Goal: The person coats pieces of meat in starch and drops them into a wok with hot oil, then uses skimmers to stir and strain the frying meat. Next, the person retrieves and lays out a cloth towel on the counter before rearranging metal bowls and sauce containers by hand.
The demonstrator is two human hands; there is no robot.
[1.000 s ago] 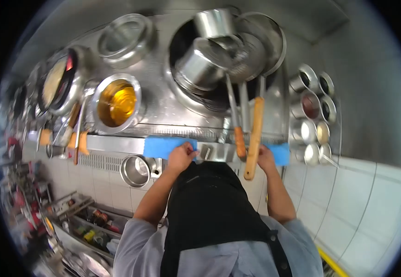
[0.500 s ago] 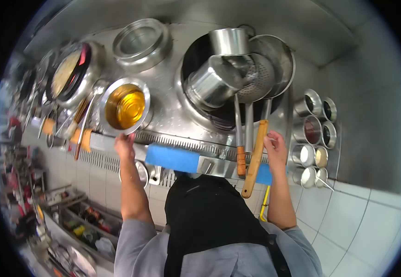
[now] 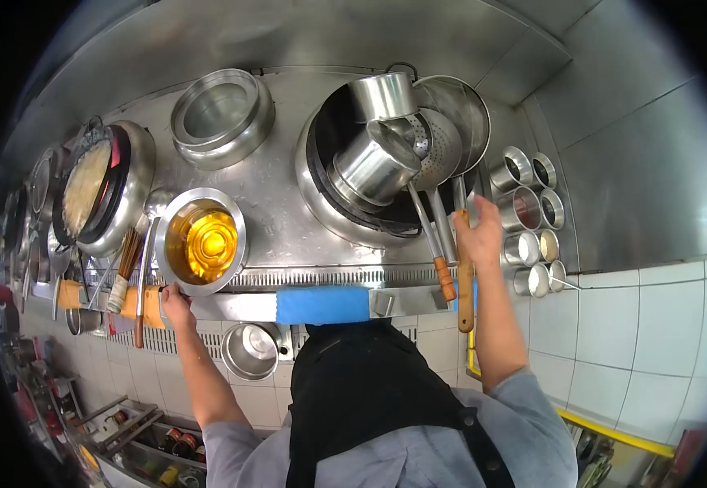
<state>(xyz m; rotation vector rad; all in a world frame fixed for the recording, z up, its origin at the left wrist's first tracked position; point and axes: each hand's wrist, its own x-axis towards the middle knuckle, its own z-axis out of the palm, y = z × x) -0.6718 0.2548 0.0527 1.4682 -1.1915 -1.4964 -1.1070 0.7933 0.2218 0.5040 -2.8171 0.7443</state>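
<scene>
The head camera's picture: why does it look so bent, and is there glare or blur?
Head view: the steel counter bows and corners go black, likely a very wide lens; same view: glints on the golden liquid and tilted pot; same view: clutter at far left looks soft.

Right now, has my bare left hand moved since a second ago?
Yes: your bare left hand has moved left, from the right end of the rectangular blue cloth to beyond its left end.

Place: commercial-looking kitchen
Upper centre: wok (image 3: 333, 122) heaped with saucepans (image 3: 378, 167) and strainers (image 3: 441, 150)
Left: pot (image 3: 176, 232) of amber liquid (image 3: 209, 246)
Right: clustered metal canisters (image 3: 510, 249)
</scene>
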